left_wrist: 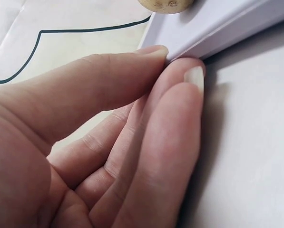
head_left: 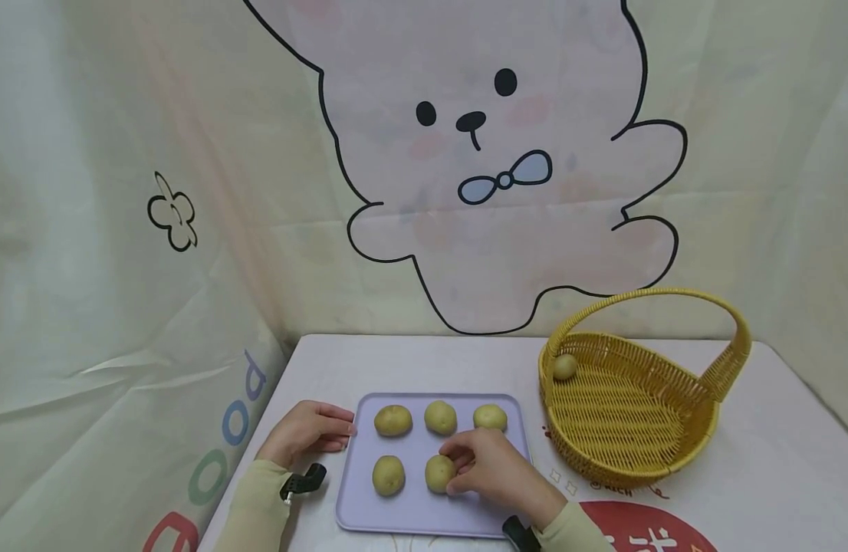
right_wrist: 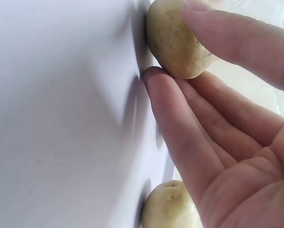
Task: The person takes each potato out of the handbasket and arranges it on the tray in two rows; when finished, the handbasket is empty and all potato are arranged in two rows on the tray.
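A lilac tray holds several potatoes set in two rows. My left hand is at the tray's left edge; in the left wrist view its fingertips pinch the rim. Over the front row, my right hand holds a potato between thumb and fingers. That potato stands close to the tray surface in the right wrist view; whether it touches is hard to tell. Another front-row potato lies to its left. Behind lie three more, at left, middle and right, the right potato partly behind my hand.
A yellow woven basket with a tall handle stands right of the tray, a small round potato-like item inside at its left. The white tablecloth has a red print at front right. A cartoon curtain hangs behind.
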The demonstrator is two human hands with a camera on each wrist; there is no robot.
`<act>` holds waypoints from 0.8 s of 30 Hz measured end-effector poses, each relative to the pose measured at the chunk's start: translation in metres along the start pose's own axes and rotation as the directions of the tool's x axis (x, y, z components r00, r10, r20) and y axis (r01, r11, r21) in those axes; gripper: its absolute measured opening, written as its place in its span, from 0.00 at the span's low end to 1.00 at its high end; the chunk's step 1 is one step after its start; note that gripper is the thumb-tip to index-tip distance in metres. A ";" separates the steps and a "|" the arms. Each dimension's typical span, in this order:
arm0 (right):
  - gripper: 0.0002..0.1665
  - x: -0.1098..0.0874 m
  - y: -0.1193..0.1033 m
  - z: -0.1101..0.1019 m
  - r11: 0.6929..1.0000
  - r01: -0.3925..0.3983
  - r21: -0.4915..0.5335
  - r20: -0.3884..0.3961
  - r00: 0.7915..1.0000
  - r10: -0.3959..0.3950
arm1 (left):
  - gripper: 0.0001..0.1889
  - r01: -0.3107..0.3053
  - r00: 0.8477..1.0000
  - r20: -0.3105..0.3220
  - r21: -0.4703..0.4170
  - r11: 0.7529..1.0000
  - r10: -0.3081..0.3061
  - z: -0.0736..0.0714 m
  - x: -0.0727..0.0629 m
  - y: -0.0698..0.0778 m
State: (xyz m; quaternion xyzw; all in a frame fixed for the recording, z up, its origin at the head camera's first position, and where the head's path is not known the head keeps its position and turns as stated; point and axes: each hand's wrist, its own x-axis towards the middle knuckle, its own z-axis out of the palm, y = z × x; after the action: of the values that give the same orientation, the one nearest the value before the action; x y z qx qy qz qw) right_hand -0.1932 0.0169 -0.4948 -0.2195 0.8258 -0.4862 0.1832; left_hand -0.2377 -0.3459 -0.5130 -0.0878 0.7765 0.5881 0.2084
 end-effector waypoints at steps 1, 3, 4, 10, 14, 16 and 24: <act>0.25 0.000 0.000 0.000 1.000 -0.001 -0.003 -0.001 1.000 0.001 | 0.20 -0.001 1.000 -0.001 0.001 1.000 0.001 0.000 0.001 0.000; 0.25 -0.001 -0.001 -0.001 1.000 -0.003 -0.009 -0.004 1.000 0.002 | 0.20 -0.002 1.000 0.000 0.002 1.000 0.002 0.001 0.002 0.000; 0.25 -0.001 -0.001 -0.001 1.000 0.000 -0.011 -0.007 1.000 0.000 | 0.20 -0.002 1.000 0.001 0.002 1.000 0.002 0.001 0.002 0.000; 0.27 -0.008 -0.006 -0.012 1.000 0.015 -0.002 -0.018 1.000 -0.015 | 0.22 -0.009 1.000 0.013 0.001 1.000 0.009 0.000 0.001 -0.001; 0.27 -0.023 -0.006 -0.036 1.000 0.019 -0.001 -0.049 0.999 -0.019 | 0.21 -0.007 1.000 0.019 0.006 1.000 0.007 0.001 0.003 -0.001; 0.27 -0.033 -0.005 -0.050 1.000 0.021 -0.006 -0.070 0.997 -0.021 | 0.21 -0.006 1.000 0.023 0.006 1.000 0.006 0.001 0.003 -0.002; 0.25 -0.074 -0.007 -0.118 0.990 -0.079 -0.115 -0.191 0.980 0.056 | 0.22 -0.024 1.000 0.020 0.016 1.000 0.024 0.000 0.004 -0.004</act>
State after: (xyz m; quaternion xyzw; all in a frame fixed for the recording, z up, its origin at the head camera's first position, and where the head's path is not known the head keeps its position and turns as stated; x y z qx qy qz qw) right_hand -0.1911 0.1396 -0.4279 -0.1554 0.8746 -0.4466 0.1072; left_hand -0.2394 -0.3469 -0.5183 -0.0711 0.7802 0.5851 0.2096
